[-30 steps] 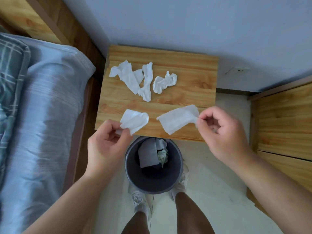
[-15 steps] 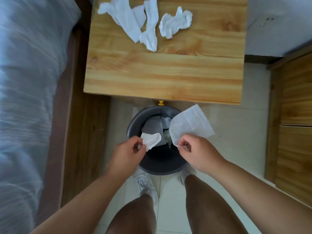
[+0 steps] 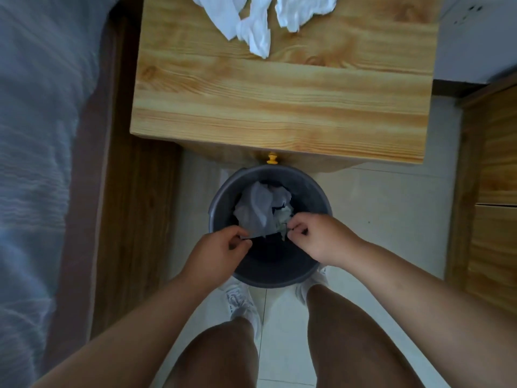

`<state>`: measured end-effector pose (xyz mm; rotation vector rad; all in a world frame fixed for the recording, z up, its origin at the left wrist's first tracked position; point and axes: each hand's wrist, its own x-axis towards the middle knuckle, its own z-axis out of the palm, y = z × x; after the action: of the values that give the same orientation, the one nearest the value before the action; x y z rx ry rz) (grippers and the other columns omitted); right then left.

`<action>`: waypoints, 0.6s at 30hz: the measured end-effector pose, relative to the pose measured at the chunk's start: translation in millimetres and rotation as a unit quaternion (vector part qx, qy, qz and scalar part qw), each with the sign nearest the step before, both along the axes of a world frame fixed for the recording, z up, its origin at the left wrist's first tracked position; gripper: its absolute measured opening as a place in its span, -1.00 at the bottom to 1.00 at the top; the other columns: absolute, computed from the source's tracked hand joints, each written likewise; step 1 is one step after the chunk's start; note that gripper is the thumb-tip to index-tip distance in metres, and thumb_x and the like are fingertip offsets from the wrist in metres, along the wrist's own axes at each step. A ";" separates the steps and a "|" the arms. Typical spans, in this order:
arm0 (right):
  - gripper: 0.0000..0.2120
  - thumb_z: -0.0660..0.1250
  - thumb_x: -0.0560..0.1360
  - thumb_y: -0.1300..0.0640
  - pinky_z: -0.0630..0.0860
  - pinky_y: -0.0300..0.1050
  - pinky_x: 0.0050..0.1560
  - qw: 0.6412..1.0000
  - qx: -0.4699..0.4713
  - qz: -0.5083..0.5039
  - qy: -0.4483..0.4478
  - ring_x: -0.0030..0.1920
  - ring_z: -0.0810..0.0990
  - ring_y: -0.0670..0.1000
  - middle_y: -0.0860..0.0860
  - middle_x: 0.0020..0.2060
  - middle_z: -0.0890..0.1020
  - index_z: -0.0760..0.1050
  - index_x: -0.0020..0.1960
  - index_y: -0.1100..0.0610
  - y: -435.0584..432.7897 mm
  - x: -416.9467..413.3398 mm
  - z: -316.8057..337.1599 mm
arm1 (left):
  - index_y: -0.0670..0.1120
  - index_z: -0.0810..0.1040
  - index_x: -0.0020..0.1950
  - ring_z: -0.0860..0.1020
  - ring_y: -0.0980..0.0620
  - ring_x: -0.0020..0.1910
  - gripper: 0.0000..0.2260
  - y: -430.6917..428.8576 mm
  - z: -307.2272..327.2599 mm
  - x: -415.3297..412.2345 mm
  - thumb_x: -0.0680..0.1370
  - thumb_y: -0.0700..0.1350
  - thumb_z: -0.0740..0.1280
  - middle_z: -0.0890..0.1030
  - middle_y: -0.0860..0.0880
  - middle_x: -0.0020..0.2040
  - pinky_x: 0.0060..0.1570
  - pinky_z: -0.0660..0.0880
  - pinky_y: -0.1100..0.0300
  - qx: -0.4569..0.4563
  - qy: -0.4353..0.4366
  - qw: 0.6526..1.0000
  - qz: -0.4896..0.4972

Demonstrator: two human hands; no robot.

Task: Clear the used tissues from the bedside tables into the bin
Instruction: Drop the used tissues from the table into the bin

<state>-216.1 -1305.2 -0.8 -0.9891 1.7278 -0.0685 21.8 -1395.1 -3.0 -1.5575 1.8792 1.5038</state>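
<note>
The dark grey bin [image 3: 316,197] stands on the floor in front of the wooden bedside table [image 3: 279,107]. Both my hands hover over its near rim. My left hand [image 3: 221,250] has thumb and fingers curled together at the edge of a pale tissue [image 3: 256,212] that hangs into the bin. My right hand [image 3: 316,236] pinches at the tissue's other corner, next to crumpled tissues [image 3: 284,217] inside. Three white used tissues lie at the table's far edge: a flat one [image 3: 221,15], a twisted one [image 3: 257,35] and a crumpled one [image 3: 302,9].
A bed with blue-grey bedding [image 3: 36,135] and a dark wooden frame [image 3: 95,163] runs along the left. A wooden cabinet [image 3: 495,191] stands at the right. A yellow drawer knob [image 3: 272,159] sticks out just above the bin. My legs and white shoes are below it.
Both hands carried their tissues from the table's front edge down to the bin. The tissues now hang inside the bin's mouth. The view has tilted further down.
</note>
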 end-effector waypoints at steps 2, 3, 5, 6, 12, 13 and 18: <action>-0.79 0.30 0.63 -0.08 0.62 -0.07 0.03 0.999 -0.031 -0.035 -0.001 -0.04 0.63 -0.17 -0.25 -0.04 0.66 0.60 0.21 -0.11 -3.9 -9.5 23.7 | 0.33 0.64 0.04 0.68 0.25 -0.12 -0.86 -6.3 22.3 -3.0 0.64 0.03 0.41 0.71 0.28 -0.11 -0.01 0.64 0.16 -0.006 0.027 1.000 0.006; -0.82 0.30 0.63 -0.07 0.62 -0.08 0.02 0.997 -0.048 -0.053 -0.004 -0.05 0.63 -0.19 -0.29 -0.05 0.65 0.61 0.19 -0.14 -7.1 -14.6 37.9 | 0.38 0.62 -0.01 0.67 0.28 -0.12 -0.83 -10.2 35.6 -5.7 0.64 0.05 0.40 0.70 0.34 -0.10 -0.06 0.62 0.22 -0.016 0.039 0.999 0.004; -0.83 0.31 0.63 -0.04 0.60 -0.18 -0.01 0.992 -0.090 -0.083 -0.007 -0.08 0.63 -0.21 -0.34 -0.09 0.64 0.61 0.18 -0.15 -15.6 -26.0 66.8 | 0.37 0.64 -0.05 0.68 0.29 -0.11 -0.85 -20.6 63.0 -13.8 0.63 0.09 0.38 0.69 0.36 -0.10 -0.12 0.61 0.29 -0.041 0.066 0.997 -0.001; -0.84 0.31 0.63 -0.02 0.57 -0.26 -0.05 0.989 -0.114 -0.093 -0.007 -0.10 0.63 -0.21 -0.36 -0.12 0.64 0.61 0.18 -0.14 -20.6 -32.2 81.3 | 0.33 0.66 -0.03 0.68 0.27 -0.12 -0.88 -26.5 77.1 -19.0 0.63 0.10 0.38 0.70 0.33 -0.11 -0.14 0.62 0.29 -0.055 0.082 0.995 0.000; -0.87 0.35 0.59 0.10 0.46 -0.36 -0.24 0.964 -0.229 -0.136 0.021 -0.26 0.58 -0.12 -0.24 -0.26 0.61 0.64 0.07 -0.08 -72.0 -76.0 148.2 | 0.25 0.68 0.04 0.68 0.27 -0.08 -0.86 -87.8 140.8 -64.7 0.61 0.18 0.33 0.69 0.35 -0.05 -0.13 0.65 0.23 -0.156 0.140 0.978 0.013; -0.87 0.36 0.59 0.11 0.46 -0.38 -0.25 0.960 -0.242 -0.138 0.029 -0.27 0.58 -0.13 -0.22 -0.27 0.60 0.65 0.07 -0.06 -82.9 -84.5 154.9 | 0.27 0.67 0.00 0.66 0.30 -0.05 -0.88 -100.5 147.4 -73.6 0.62 0.17 0.34 0.68 0.38 -0.02 -0.13 0.63 0.27 -0.171 0.139 0.975 0.015; -0.89 0.36 0.58 0.06 0.57 -0.21 -0.15 0.949 -0.273 -0.142 0.065 -0.21 0.60 -0.13 -0.20 -0.21 0.64 0.64 0.02 -0.09 -139.6 -119.6 168.6 | 0.34 0.59 0.00 0.58 0.45 -0.09 -0.95 -158.5 166.5 -113.4 0.63 0.18 0.35 0.66 0.36 -0.08 -0.24 0.43 0.48 -0.230 0.116 0.966 0.030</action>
<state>-335.7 -1444.8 167.8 -1.1466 2.0135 -0.7144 -91.6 -1553.5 163.6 -1.6940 2.4756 1.3926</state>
